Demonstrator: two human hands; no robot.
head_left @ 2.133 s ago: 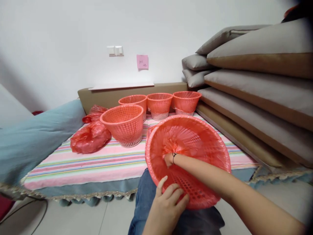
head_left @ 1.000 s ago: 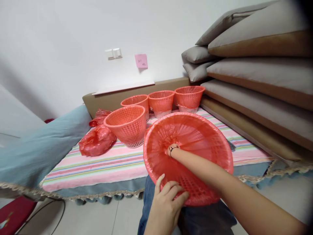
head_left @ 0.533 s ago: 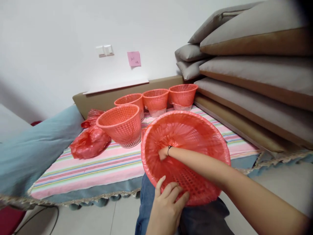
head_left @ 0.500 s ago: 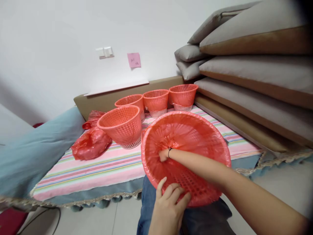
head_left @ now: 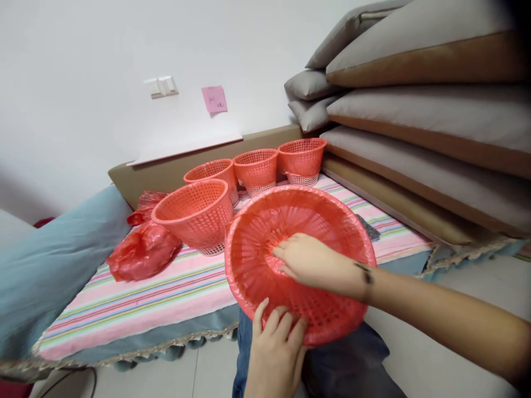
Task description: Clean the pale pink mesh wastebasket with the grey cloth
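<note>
A red perforated plastic basket (head_left: 327, 308), lined with a thin red plastic bag (head_left: 249, 249), tilts towards me over my lap. The bag is folded over the rim, and its pleats gather at the middle of the basket. My left hand (head_left: 276, 337) is closed over the near rim, fingers on the inside and thumb hidden. Inside the basket's mouth, my right hand (head_left: 309, 257) is open, palm down, its fingers stretched to the left near the gathered bag. Its wrist wears a dark band. I see nothing held in it.
Several more red baskets (head_left: 197, 218) stand on the striped cloth (head_left: 141, 307). Left of them lies a bundle of red plastic bags (head_left: 145, 251). Grey-and-brown cushions (head_left: 418, 110) are stacked at the right, a blue cushion (head_left: 62, 243) leans at the left, and a dark item (head_left: 368, 226) lies behind the lined basket.
My right hand has come up from deep inside the lined basket, so its back and wrist now show. The left hand keeps the rim. The view has shifted slightly right.
</note>
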